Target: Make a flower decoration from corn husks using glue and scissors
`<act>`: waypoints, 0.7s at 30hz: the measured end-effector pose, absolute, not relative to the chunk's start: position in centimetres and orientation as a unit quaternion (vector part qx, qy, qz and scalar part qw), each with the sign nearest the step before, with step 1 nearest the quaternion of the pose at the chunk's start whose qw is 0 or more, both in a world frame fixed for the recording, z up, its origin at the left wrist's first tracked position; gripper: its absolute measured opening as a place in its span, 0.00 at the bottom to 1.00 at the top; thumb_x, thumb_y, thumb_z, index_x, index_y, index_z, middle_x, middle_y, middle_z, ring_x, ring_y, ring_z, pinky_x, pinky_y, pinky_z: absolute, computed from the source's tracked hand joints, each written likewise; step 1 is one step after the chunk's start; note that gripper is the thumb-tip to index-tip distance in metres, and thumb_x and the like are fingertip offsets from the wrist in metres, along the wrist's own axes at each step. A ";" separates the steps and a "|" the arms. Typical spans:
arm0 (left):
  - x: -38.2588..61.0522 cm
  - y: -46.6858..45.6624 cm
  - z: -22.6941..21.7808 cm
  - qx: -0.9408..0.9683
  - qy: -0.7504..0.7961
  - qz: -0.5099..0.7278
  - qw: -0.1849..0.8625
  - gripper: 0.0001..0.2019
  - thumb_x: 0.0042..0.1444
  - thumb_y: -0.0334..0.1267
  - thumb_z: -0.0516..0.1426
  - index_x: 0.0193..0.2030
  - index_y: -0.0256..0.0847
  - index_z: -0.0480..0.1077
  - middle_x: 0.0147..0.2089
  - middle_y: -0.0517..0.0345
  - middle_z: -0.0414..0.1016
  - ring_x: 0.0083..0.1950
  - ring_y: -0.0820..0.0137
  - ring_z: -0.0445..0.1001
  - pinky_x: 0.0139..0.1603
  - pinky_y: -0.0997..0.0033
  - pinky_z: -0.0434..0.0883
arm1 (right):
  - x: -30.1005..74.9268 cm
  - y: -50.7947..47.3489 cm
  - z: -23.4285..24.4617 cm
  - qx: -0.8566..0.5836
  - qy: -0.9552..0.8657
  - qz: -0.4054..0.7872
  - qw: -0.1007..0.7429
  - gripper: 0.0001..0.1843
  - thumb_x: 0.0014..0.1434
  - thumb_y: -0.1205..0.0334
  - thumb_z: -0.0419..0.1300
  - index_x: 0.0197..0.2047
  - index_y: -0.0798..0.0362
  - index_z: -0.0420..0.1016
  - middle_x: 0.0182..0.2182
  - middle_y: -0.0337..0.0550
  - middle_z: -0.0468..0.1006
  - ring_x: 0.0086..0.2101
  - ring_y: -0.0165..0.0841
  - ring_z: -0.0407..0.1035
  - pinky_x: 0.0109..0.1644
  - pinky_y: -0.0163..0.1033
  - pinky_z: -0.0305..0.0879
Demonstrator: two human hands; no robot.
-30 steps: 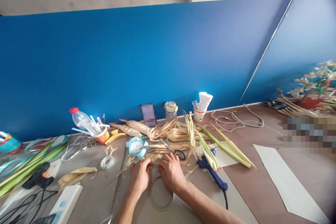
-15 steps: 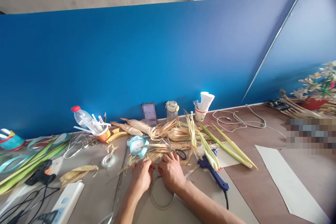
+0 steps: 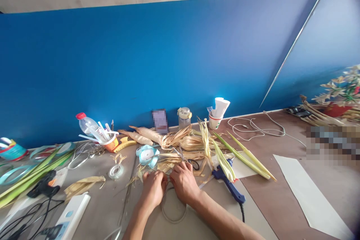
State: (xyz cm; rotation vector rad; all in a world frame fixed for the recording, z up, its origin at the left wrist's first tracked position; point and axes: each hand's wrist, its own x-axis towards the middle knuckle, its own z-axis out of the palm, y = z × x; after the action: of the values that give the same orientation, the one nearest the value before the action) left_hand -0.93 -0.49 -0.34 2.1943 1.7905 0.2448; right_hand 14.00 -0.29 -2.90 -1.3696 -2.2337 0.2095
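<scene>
Close together at the near middle of the table are my left hand and my right hand, both with fingers curled in. A thin grey hoop hangs down between my wrists, its top edge running up under the fingers of both hands. The fingertips face away from me, so whatever else they pinch is hidden. Just past my right fingers lie black-handled scissors. Dry corn husks spread behind my hands, and a roll of light-blue ribbon sits beyond my left hand.
A blue glue gun lies right of my right forearm, near green husk strips. To the left are a tape roll, a power strip and black cables. A bottle, cups and a jar line the blue partition.
Both hands stay around the hoop. My left hand has shifted slightly right, and its fingers sit a little closer to my right hand.
</scene>
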 end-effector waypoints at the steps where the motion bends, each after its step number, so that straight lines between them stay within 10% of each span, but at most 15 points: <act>1: -0.9 -0.4 -0.3 0.760 0.626 0.084 0.153 0.08 0.52 0.29 0.51 0.29 0.42 0.70 0.35 0.57 0.76 0.42 0.66 0.71 0.45 0.63 0.53 | 14.2 -0.3 -2.5 -0.506 -0.820 0.074 0.259 0.09 0.57 0.65 0.56 0.26 0.54 0.71 0.29 0.41 0.71 0.37 0.33 0.58 0.42 0.41 0.45; 21: -1.0 -0.8 0.1 0.788 0.603 0.042 0.114 0.12 0.52 0.29 0.48 0.24 0.44 0.69 0.30 0.60 0.76 0.36 0.66 0.72 0.45 0.62 0.55 | 15.1 -3.0 0.2 -0.452 -0.871 0.155 0.115 0.07 0.52 0.65 0.57 0.26 0.52 0.75 0.29 0.42 0.74 0.37 0.36 0.62 0.45 0.44 0.46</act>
State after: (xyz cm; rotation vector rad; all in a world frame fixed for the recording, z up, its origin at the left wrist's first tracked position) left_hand -0.96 -0.76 0.12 2.3108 1.7693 0.1234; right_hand 15.12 -3.04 0.22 -1.3247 -2.5527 0.4538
